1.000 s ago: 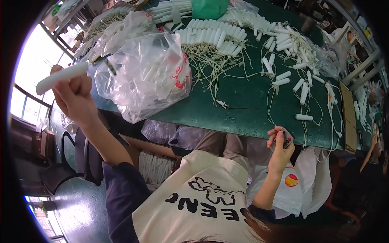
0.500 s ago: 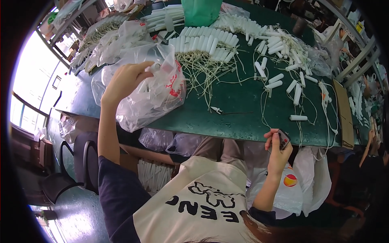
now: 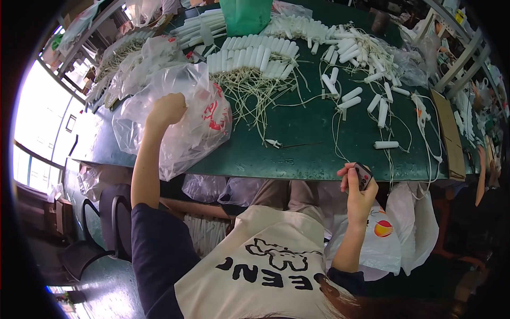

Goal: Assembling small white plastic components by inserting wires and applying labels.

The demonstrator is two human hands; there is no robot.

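Right hand [image 3: 361, 198] clamps a remote [image 3: 363, 175] by the table's [image 3: 297, 149] front edge; left hand [image 3: 168, 110] at bag [image 3: 186, 143], grip unclear.

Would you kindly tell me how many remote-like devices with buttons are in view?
1: the device with red buttons in the right hand; others may be hidden by the clear bag.

Workshop: rows of corded tubes [image 3: 248, 56]
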